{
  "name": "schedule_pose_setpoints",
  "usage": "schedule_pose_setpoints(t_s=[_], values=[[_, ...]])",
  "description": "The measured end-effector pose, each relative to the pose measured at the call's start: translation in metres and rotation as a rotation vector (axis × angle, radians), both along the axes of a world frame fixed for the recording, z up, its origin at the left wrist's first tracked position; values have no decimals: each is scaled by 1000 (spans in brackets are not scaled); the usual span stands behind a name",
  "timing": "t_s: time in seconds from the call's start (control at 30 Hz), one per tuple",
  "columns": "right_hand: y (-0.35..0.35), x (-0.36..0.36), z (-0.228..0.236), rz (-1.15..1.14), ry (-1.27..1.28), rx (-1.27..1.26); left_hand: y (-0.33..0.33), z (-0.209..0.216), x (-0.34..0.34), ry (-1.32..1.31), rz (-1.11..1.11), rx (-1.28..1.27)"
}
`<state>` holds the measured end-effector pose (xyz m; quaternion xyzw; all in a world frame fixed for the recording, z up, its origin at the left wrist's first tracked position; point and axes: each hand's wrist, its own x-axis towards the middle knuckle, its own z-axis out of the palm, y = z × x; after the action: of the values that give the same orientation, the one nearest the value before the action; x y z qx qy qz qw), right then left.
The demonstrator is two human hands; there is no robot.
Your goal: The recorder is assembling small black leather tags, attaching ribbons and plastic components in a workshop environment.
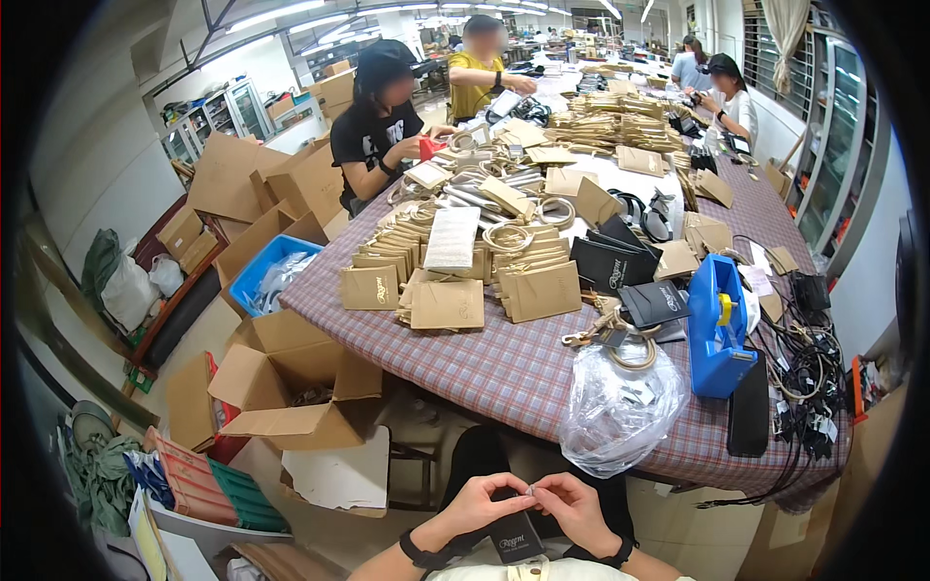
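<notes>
My left hand (481, 505) and my right hand (573, 505) meet over my lap, thumbs and forefingers pinched together. A tiny pale thing (531, 491) shows between the fingertips, too small to name. Just beneath my left hand is a black flat card-like packet (516, 538) with light lettering; whether it hangs from my fingers or rests on my lap I cannot tell. At the table edge ahead lies a clear plastic bag (620, 412) with small pieces inside. Tan cords (635, 353) with metal clasps lie on top of that bag.
Stacks of tan packets (448, 305) and black packets (615, 257) cover the checkered table (465, 363). A blue tape dispenser (719, 329), a dark phone (747, 412) and tangled black cords (809, 358) lie right. Open cardboard boxes (281, 426) stand left. Several people work farther along.
</notes>
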<state>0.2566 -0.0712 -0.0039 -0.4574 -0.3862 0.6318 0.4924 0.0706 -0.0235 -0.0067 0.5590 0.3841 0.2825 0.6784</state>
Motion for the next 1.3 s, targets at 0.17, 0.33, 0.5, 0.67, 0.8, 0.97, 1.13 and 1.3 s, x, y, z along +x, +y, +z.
schedule_pose_setpoints(t_s=[0.17, 0.33, 0.5, 0.67, 0.8, 0.97, 1.13, 1.3], values=[[-1, -5, -7, -30, 5, 31, -3, -5, -4, -26, 8, -42], [-2, -6, -11, -73, 21, -53, -1, -13, -3, -70, -21, -75], [6, -2, -11, -30, 52, -50, 11, -17, -4, -142, -90, -88], [8, -3, -17, 54, 79, -94, 7, -19, -11, -100, -80, -126], [5, -4, -14, 83, 133, -97, 0, -27, -11, -139, -122, -141], [4, 2, -17, 129, 59, -44, -3, -19, -10, -16, -164, -78], [5, 6, -16, 103, 56, -68, 0, -15, -2, 53, -156, -86], [-6, 12, -13, 90, 58, -80, -6, -15, 3, 27, -211, -43]])
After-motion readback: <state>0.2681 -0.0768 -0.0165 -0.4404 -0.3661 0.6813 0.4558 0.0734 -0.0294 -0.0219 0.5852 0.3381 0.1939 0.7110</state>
